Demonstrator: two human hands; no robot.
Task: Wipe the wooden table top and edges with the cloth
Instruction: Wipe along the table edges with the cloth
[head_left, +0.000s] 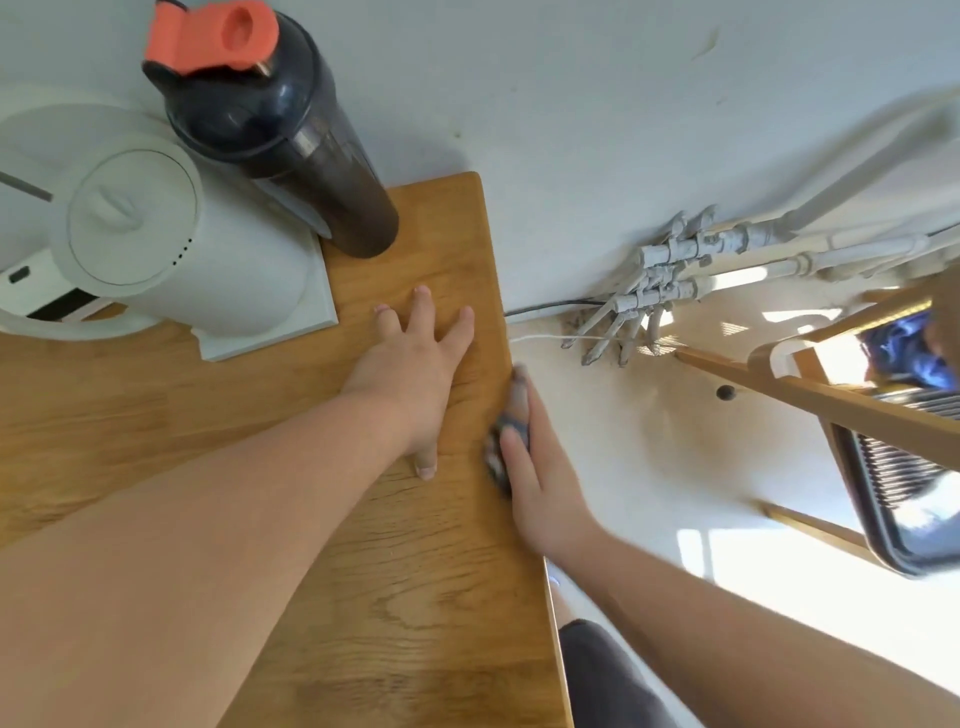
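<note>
the person's left hand (415, 374) lies palm down on the honey-brown wooden bench (363, 597), close to its right edge. its grip is wide, with the fingers straight and spread against the grain and holding nothing. the right hand (540, 483) is at that right edge, fingers stretched out long and pointing toward the wall. it presses a small dark grey-blue cloth (498, 457) against the side of the board. the thumb lies straight on top of the cloth, so this grip is flat and pressing rather than curled. the cloth is bunched and blurred, sandwiched between the hand and the bench edge about midway along the visible side. the two hands are near each other but apart.

at the far left of the bench a white electric kettle (171, 244) sits on a white square base (317, 306). just beside it stands a tall dark translucent shaker bottle (291, 140) with a coral-orange flip lid (208, 36), right at the pale wall (571, 104). beyond the bench edge a cluster of white-painted pipes (675, 270) runs down the wall to the cream floor (649, 441), with a thin black cable (556, 306) at the wall's foot. a wooden chair with a dark seat (831, 410) stands further right, in sunlight. dark grey shorts (602, 675) show below the right forearm.
</note>
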